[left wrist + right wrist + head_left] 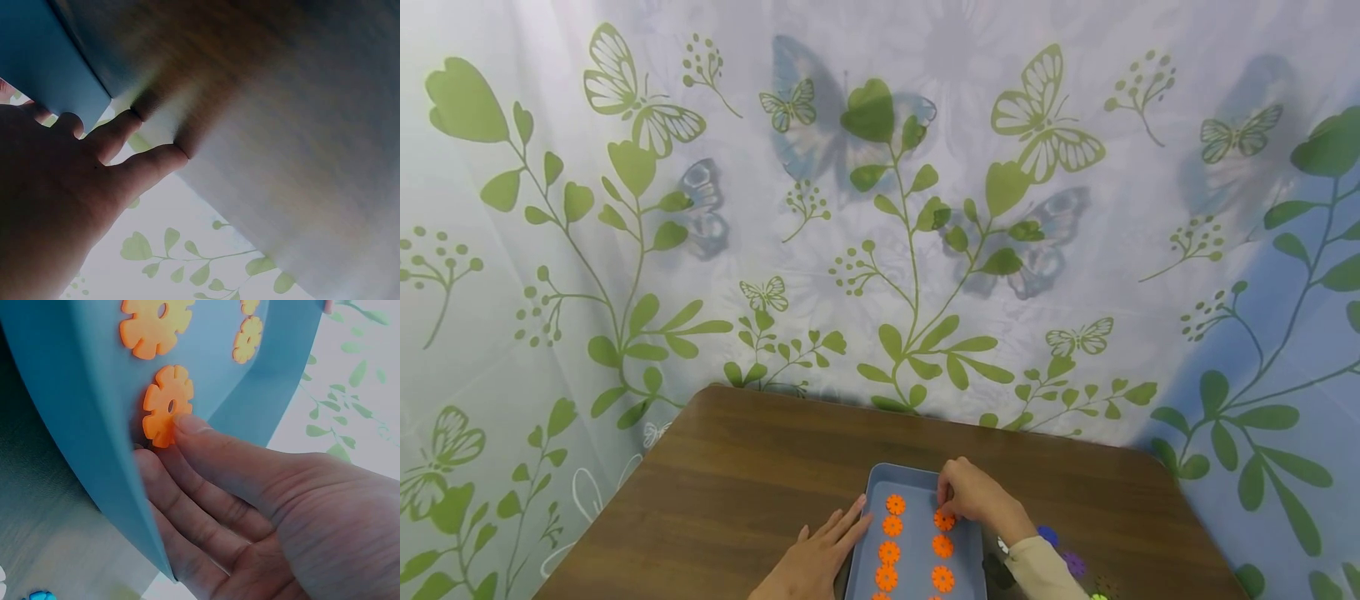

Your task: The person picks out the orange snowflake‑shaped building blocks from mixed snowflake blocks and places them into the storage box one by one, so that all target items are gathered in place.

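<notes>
A blue-grey tray (917,483) lies on the table with two rows of orange flower-shaped discs along it, the left row including one orange disc (889,552). My right hand (977,496) reaches over the tray's right rim. Between thumb and fingers it pinches an orange flower-shaped disc (167,406) near the far end of the right row, seen tilted in the right wrist view. Spread and fairly straight, the fingers of my left hand (820,554) rest at the tray's left side. In the left wrist view, two fingertips of the left hand (69,169) touch the table.
Right of the tray, partly behind the right sleeve (1043,567), lie loose discs: a blue disc (1047,535), a purple disc (1074,564) and a green one (1099,597). The brown wooden table (760,450) ends at a leaf-and-butterfly patterned curtain (820,333).
</notes>
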Motion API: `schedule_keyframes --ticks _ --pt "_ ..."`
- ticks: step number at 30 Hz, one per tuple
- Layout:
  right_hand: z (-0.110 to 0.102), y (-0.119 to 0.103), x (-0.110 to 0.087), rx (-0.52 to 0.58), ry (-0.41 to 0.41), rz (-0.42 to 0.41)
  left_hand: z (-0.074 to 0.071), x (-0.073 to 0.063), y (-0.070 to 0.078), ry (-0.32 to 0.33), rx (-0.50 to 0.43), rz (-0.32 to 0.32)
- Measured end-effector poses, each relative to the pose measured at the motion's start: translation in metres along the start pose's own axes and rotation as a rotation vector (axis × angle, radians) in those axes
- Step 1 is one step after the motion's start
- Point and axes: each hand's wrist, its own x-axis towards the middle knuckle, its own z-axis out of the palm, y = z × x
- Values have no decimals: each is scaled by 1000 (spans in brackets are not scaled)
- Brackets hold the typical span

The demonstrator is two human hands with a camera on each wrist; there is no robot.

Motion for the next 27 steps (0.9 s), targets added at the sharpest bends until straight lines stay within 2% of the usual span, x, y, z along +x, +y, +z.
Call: schedule_keyframes --ticks 16,22,27 --pt "0 -2 -2 41 1 5 2 2 -3 -7 5 -10" --pt "-1 1 -3 54 12 -20 2 1 0 -17 23 -13" --pt "-8 -5 -5 60 23 -41 1 0 1 -21 23 -18"
